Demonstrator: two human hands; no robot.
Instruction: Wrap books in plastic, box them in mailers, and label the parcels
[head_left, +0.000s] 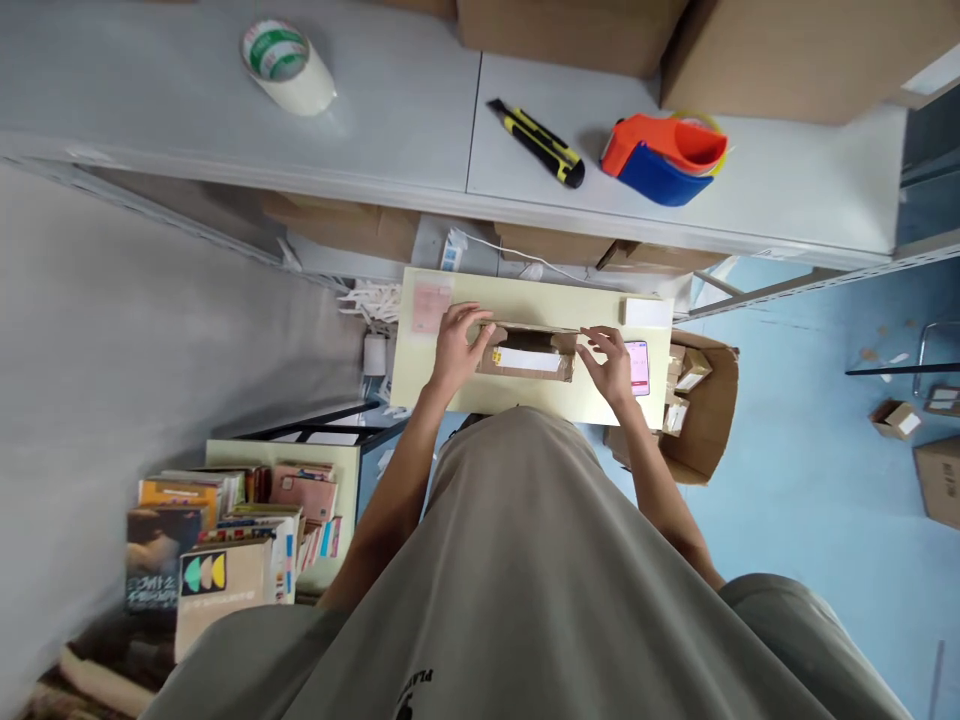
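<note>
Here's the cardboard box [529,374], sitting on the pale table [540,296] between both hands, its dark inside mostly in shadow. The left hand [459,350] curls at its left upper corner, the right hand [609,362] at the opposite one, thumbs apart from forefingers; whether either truly grips the raised flap, I can't tell. A white label [529,359] faces up (any print is too small to read). The phone [639,368] lies beside the right hand, screen text blurred. Up top, the frame cuts off the big cartons [780,60].
</note>
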